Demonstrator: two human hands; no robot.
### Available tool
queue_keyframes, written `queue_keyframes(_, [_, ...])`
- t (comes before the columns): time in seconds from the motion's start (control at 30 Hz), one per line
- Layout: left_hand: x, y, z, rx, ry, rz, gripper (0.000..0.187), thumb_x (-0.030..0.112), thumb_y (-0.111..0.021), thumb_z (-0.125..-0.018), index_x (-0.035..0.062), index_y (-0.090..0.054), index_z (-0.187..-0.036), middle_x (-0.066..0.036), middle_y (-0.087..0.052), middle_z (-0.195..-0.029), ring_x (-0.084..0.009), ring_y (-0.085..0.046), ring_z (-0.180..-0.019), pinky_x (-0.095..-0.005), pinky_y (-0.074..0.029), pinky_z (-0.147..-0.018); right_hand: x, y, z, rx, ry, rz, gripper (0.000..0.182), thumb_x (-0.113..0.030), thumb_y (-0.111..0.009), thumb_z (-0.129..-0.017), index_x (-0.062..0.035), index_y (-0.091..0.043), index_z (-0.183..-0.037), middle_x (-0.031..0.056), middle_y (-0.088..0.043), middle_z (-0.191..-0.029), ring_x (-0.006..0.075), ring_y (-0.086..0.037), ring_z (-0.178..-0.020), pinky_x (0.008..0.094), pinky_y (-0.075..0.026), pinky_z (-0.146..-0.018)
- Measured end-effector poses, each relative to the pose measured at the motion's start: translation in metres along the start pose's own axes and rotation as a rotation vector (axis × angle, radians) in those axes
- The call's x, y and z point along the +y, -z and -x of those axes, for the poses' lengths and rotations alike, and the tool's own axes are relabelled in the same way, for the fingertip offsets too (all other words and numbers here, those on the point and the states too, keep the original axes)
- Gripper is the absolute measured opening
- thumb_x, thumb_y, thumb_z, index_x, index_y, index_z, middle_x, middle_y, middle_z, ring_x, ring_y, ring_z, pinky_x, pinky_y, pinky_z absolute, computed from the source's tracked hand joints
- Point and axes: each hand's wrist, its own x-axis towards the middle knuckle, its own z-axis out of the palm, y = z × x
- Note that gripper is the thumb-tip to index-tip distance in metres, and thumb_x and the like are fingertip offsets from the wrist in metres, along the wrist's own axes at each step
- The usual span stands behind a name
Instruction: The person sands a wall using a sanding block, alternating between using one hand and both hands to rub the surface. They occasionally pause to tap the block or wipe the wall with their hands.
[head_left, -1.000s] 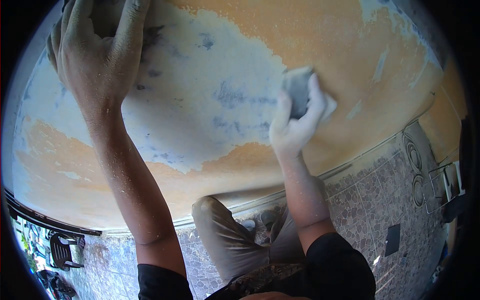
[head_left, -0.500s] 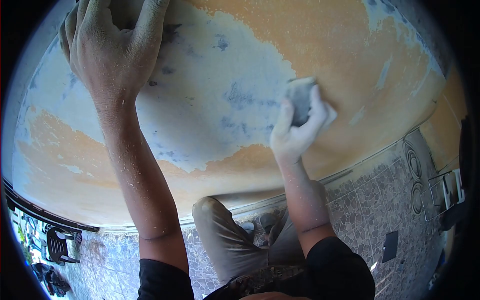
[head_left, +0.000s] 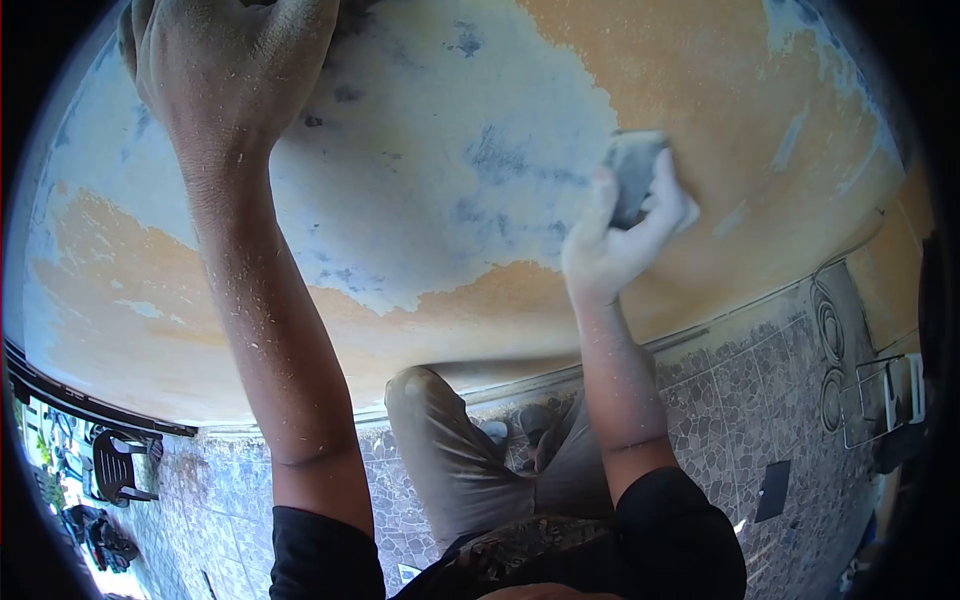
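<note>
Right hand (head_left: pixel 625 240) has its thumb and fingers clamped round a grey block (head_left: pixel 632 178), up against the patchy wall (head_left: pixel 420 190). Block's probably light, stiff, not fragile, maybe dusty-slick; I'd pinch its 2 long sides. Left hand (head_left: pixel 225 75): fingertips cropped, can't tell.

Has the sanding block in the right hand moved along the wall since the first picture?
Yes, slightly downward in the view: the sanding block sits lower relative to the pale wall patch.
</note>
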Motion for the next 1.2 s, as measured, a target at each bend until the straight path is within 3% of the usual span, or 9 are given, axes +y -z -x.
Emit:
queue_keyframes(0.17, [-0.004,0.0,-0.001,-0.009,-0.031,0.011,0.043,0.033,-0.074,-0.09,0.0027,-0.067,-0.12,-0.014,-0.067,-0.114,-0.0344,-0.057,-0.116,-0.0438,-0.044,-0.104,0.046,0.058,0.152,-0.522,0.5,0.162,0.05,-0.033,-0.087,-0.085,-0.0193,-0.064,-0.127,0.0004,-0.05,-0.104,0.0189,-0.049,-0.099,0.0383,-0.032,-0.09])
queue_keyframes(0.5, [-0.006,-0.008,0.003,0.066,-0.048,0.044,0.04,0.031,-0.074,-0.092,0.0036,-0.067,-0.12,-0.013,-0.068,-0.116,-0.0328,-0.059,-0.113,-0.0425,-0.046,-0.102,-0.006,-0.003,-0.007,-0.012,-0.102,-0.09,0.058,-0.011,-0.071,-0.096,0.0073,-0.045,-0.145,0.0136,-0.041,-0.129,0.02,-0.054,-0.104,0.0295,-0.052,-0.082])
queue_keyframes(0.57, [-0.008,-0.005,0.002,0.042,-0.035,0.017,0.04,0.031,-0.074,-0.092,0.0034,-0.067,-0.12,-0.014,-0.068,-0.116,-0.0328,-0.059,-0.113,-0.0426,-0.046,-0.102,0.004,0.011,0.04,-0.214,0.244,0.212,0.058,-0.016,-0.072,-0.097,0.0058,-0.048,-0.145,0.0136,-0.041,-0.128,0.0205,-0.052,-0.109,0.0287,-0.052,-0.082])
queue_keyframes(0.6, [-0.007,-0.004,0.002,0.007,-0.023,-0.007,0.04,0.031,-0.075,-0.092,0.0032,-0.067,-0.12,-0.014,-0.068,-0.116,-0.0328,-0.059,-0.114,-0.0427,-0.046,-0.102,0.027,0.011,0.086,-0.198,0.249,0.093,0.06,-0.039,-0.078,-0.093,-0.007,-0.06,-0.141,0.0076,-0.044,-0.119,0.0228,-0.041,-0.108,0.0389,-0.035,-0.093])
queue_keyframes(0.73, [-0.005,-0.005,0.003,0.068,-0.031,-0.011,0.04,0.03,-0.075,-0.092,0.0027,-0.067,-0.12,-0.015,-0.068,-0.116,-0.0326,-0.059,-0.115,-0.0428,-0.046,-0.103,0.049,0.062,0.141,-0.531,0.502,0.182,0.053,-0.033,-0.083,-0.087,-0.0116,-0.064,-0.132,0.0051,-0.047,-0.111,0.0201,-0.048,-0.102,0.0402,-0.032,-0.094])
queue_keyframes(0.93, [0.001,-0.004,0.006,0.022,-0.015,-0.017,0.043,0.031,-0.074,-0.092,0.0024,-0.067,-0.122,-0.016,-0.068,-0.117,-0.0338,-0.058,-0.116,-0.0441,-0.045,-0.104,0.016,0.014,-0.018,-0.004,-0.208,-0.182,0.053,-0.012,-0.069,-0.1,0.0052,-0.045,-0.144,0.0152,-0.046,-0.119,0.0224,-0.049,-0.102,0.0361,-0.05,-0.08])
queue_keyframes(1.03, [0.023,0.003,0.004,0.129,-0.036,0.31,0.042,0.031,-0.073,-0.092,0.0023,-0.067,-0.122,-0.015,-0.068,-0.116,-0.0341,-0.058,-0.116,-0.0444,-0.045,-0.103,0.001,-0.003,-0.03,0.025,-0.105,-0.078,0.057,-0.018,-0.074,-0.096,0.004,-0.048,-0.143,0.0173,-0.045,-0.124,0.0249,-0.047,-0.106,0.0383,-0.047,-0.085])
queue_keyframes(1.1, [0.041,0.027,-0.008,-0.106,0.147,0.222,0.042,0.028,-0.074,-0.09,0.0015,-0.067,-0.121,-0.015,-0.068,-0.115,-0.0337,-0.058,-0.116,-0.0437,-0.044,-0.104,0.014,0.009,0.015,-0.104,0.204,0.205,0.063,-0.027,-0.08,-0.092,0.0005,-0.052,-0.141,0.0159,-0.044,-0.125,0.028,-0.046,-0.106,0.0418,-0.041,-0.09])
queue_keyframes(1.2, [0.005,0.003,0.002,-0.028,0.034,-0.028,0.042,0.025,-0.075,-0.089,0.0009,-0.066,-0.122,-0.016,-0.066,-0.115,-0.0341,-0.057,-0.117,-0.0433,-0.043,-0.106,0.063,0.049,0.137,-0.33,0.291,0.167,0.066,-0.032,-0.086,-0.085,-0.0072,-0.057,-0.138,0.013,-0.047,-0.12,0.0295,-0.045,-0.107,0.0456,-0.034,-0.092])
